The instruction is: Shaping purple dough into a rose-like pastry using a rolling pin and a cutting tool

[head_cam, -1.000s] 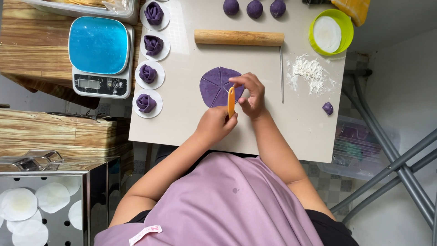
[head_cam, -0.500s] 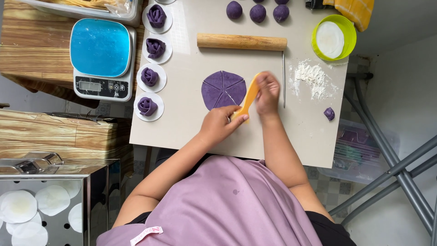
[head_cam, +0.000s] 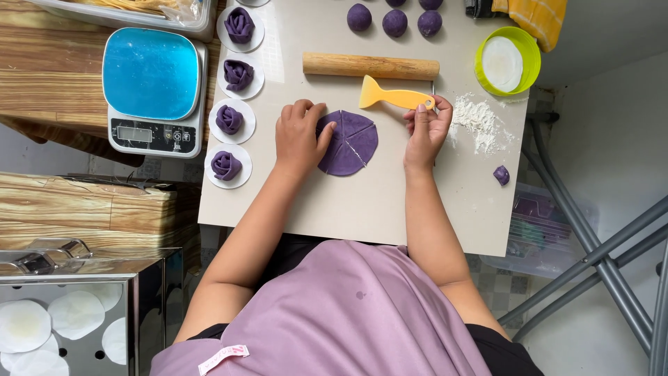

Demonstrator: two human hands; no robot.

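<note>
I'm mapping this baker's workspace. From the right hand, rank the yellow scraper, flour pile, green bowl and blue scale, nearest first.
From the right hand:
1. Yellow scraper, held in its fingertips.
2. Flour pile, just right of it.
3. Green bowl, at the upper right.
4. Blue scale, at the far left.

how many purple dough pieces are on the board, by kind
rose-shaped pieces on paper rounds: 4
round dough balls: 3 in full view, more cut off at the top edge
flat cut dough disc: 1, under the left hand
small dough scrap: 1
total: 9
</note>
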